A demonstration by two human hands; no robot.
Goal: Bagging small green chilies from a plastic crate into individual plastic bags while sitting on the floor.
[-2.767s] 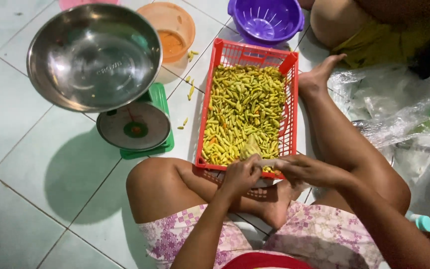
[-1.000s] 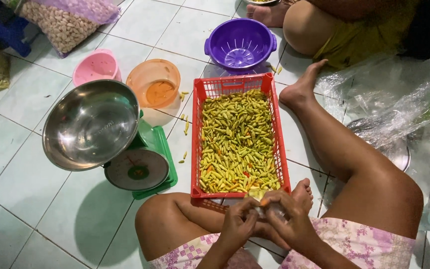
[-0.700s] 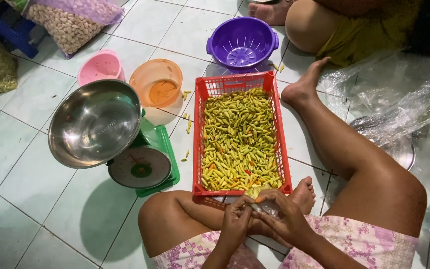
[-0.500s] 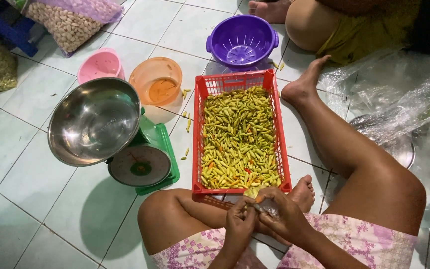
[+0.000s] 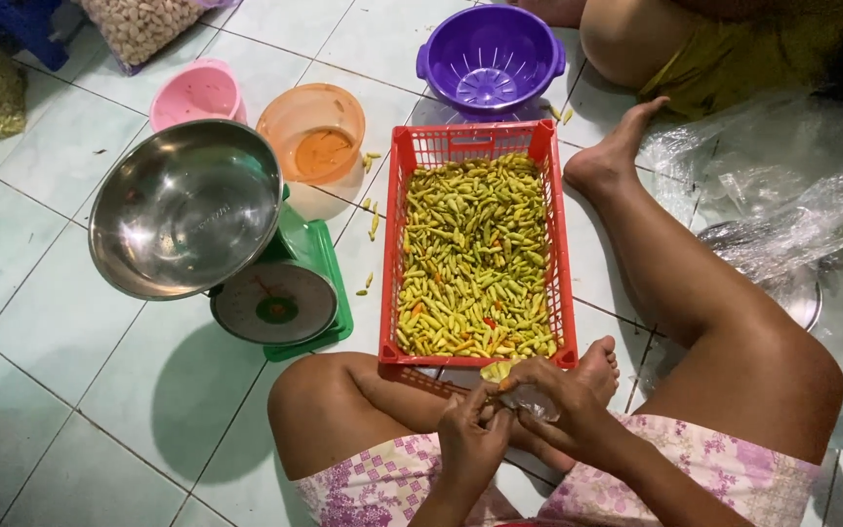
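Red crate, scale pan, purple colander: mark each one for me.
red crate [image 5: 565, 244]: head view, on its right wall.
scale pan [image 5: 182, 205]: head view, on the bare inside of the steel bowl.
purple colander [image 5: 490, 59]: head view, on its slotted inside.

Single head-worn view, steeply downward and close, over lap, red crate [image 5: 480, 259] and tiled floor [image 5: 41, 322].

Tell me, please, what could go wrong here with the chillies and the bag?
The hands, left and right, hold a small clear bag of chillies just past the near rim of the red crate, so some could fall on the floor, where a few strays already lie. Bare fingers on chillies may burn. The steel bowl overhangs its green scale and might tip if bumped.
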